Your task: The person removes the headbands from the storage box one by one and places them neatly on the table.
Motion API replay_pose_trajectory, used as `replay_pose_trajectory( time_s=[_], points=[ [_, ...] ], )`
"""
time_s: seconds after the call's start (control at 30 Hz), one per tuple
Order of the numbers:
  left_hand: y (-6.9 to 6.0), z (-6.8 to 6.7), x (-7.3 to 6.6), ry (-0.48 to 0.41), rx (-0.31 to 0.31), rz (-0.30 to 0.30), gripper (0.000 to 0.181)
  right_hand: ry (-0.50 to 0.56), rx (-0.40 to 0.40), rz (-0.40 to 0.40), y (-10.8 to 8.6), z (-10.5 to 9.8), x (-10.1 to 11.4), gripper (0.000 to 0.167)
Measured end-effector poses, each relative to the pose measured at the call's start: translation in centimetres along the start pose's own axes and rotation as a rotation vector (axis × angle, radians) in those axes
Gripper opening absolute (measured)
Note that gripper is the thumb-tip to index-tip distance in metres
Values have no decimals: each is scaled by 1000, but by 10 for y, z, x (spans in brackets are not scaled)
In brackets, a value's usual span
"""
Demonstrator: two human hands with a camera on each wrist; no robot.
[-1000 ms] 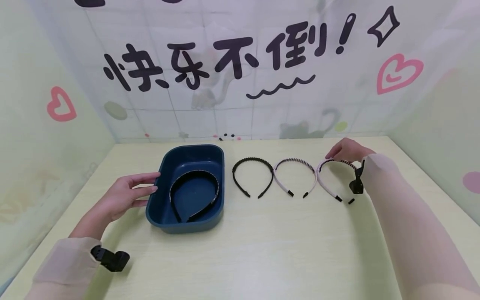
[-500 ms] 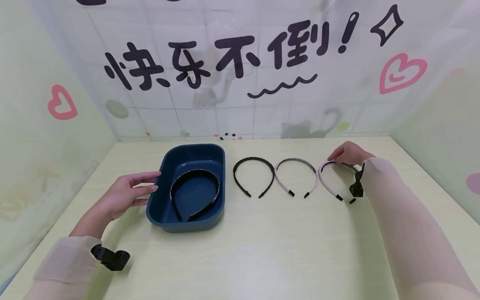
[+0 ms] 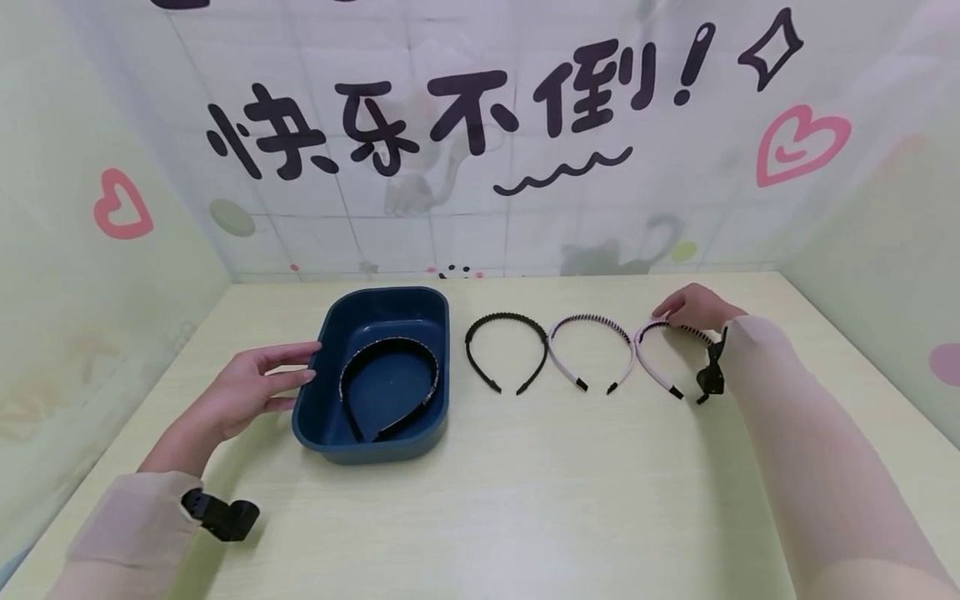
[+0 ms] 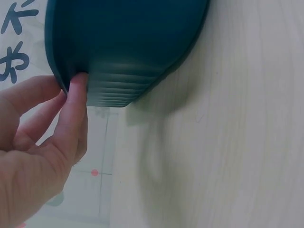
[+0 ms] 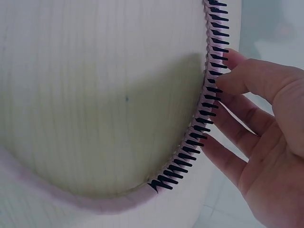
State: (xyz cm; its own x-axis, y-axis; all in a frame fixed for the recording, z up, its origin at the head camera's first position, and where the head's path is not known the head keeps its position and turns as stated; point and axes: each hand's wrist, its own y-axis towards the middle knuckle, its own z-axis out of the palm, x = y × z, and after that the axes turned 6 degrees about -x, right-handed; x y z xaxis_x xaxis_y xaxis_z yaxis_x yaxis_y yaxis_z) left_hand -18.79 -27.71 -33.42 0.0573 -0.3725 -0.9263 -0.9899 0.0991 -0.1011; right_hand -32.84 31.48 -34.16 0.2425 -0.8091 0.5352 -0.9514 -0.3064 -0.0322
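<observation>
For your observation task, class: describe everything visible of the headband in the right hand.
The headband is a slim, pale pink arch, seemingly fabric-covered, with a row of black, plastic-looking teeth along its curve and black tips. It is the rightmost one, its open ends facing the person. The right hand pinches it near the top of the arch. Its left side touches or nearly touches another pink headband. The wrist camera partly hides its right side. Whether it is lifted is unclear.

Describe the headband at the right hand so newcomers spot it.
On the pale wood-grain table, right of the blue plastic tub, three headbands form a row. Farthest right is the lilac, black-toothed headband, the only one the right hand holds.
</observation>
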Motion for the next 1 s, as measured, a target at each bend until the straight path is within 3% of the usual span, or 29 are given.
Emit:
replay_pose_trajectory(
  time_s=[0.4,1.0],
  points=[
    [1,1,-1,-8,-3,5,60,3,7,-72,-2,-12,11,28],
    [-2,1,0,-18,-10,21,59,24,70,-261,13,-1,103,28]
  ],
)
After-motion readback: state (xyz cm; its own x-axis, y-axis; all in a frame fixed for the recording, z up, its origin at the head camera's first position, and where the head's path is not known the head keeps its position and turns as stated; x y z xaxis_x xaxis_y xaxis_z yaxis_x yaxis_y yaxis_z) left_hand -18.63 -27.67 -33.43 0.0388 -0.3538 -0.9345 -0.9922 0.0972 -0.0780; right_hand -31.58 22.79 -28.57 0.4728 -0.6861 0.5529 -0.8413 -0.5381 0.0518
